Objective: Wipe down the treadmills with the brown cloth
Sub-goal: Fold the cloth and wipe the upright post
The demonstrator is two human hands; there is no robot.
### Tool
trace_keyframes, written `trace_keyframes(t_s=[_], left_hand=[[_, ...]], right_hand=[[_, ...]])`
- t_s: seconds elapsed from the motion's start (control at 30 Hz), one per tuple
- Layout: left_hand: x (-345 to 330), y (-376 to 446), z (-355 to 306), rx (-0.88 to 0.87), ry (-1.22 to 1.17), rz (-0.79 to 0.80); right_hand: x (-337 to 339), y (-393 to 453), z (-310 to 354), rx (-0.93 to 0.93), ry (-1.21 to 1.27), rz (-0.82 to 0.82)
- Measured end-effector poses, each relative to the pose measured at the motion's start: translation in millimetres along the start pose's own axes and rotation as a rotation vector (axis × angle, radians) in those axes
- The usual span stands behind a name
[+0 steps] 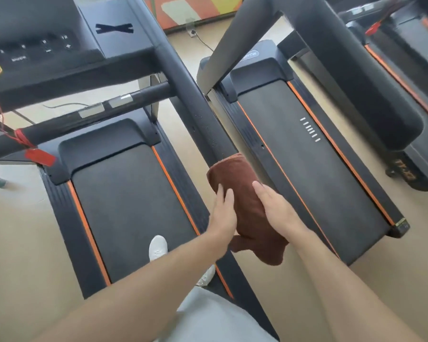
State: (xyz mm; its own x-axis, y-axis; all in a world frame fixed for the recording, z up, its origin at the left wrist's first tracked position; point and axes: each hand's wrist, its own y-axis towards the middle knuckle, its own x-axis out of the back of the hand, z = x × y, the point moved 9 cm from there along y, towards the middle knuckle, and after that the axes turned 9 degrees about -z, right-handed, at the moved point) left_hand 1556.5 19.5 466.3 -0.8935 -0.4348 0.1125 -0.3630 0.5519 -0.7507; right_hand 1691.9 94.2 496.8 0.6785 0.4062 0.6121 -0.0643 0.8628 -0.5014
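a: in the head view, what do the hands do?

b: both hands lie on the brown cloth [247,206]. the left hand [224,213] is flat, its fingers straight and close together, and it presses the left side of the cloth. the right hand [273,206] is also flat with straight fingers, and it presses the right side. no finger is curled around the cloth.

a: and where is the cloth?

b: it is draped over the right handrail [195,104] of the near treadmill [124,206], at the lower end of the rail. one loose corner hangs down under the wrists.

a: how are the arms?

b: both forearms come from the bottom edge and reach forward and up. the left arm crosses over the belt, the right arm comes from the right. the hands are just beside each other, with a strip of cloth between them.

a: what else is there?

b: a console [42,45] at top left, and a red tag [41,156] tied on the crossbar. a white shoe [158,248] stands on the belt. a second treadmill [307,156] stands to the right, and part of a third [410,70] is behind it.
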Motion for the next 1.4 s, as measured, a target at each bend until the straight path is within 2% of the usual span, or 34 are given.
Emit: trace_keyframes(t_s=[0.07,0.17,0.3,0.4,0.67,0.8,0.97,1.03,1.2,1.4], left_hand=[[-27.0,-0.5,11.5,0.085,-0.116,0.046],[-44.3,13.4,21.6,0.137,-0.295,0.029],[-54.3,56.3,35.5,0.217,-0.457,-0.015],[-41.5,70.4,15.3,0.248,-0.528,-0.051],[-6.3,140.2,-50.6,0.137,-0.592,-0.103],[14.0,186.3,-87.2,0.050,-0.595,-0.116],[48.0,207.8,-148.5,-0.104,-0.579,-0.126],[55.2,214.1,-162.6,-0.114,-0.552,-0.119],[68.2,226.5,-179.0,-0.121,-0.542,-0.206],[67.2,225.5,-178.6,-0.145,-0.550,-0.215]], right_hand=[[-1.4,-4.0,1.3,0.078,-0.031,-0.058],[-6.9,-0.1,11.7,0.184,-0.140,-0.099],[-17.2,17.8,50.4,0.315,-0.265,-0.155],[-26.6,38.0,79.7,0.381,-0.290,-0.168],[-53.6,96.4,161.7,0.539,-0.355,-0.167],[-65.7,132.1,204.4,0.562,-0.351,-0.163],[-80.0,180.5,256.2,0.558,-0.307,-0.147],[-84.2,195.9,273.0,0.564,-0.303,-0.138],[-93.6,215.1,301.0,0.621,-0.308,-0.101],[-93.3,214.9,300.3,0.625,-0.223,-0.062]])
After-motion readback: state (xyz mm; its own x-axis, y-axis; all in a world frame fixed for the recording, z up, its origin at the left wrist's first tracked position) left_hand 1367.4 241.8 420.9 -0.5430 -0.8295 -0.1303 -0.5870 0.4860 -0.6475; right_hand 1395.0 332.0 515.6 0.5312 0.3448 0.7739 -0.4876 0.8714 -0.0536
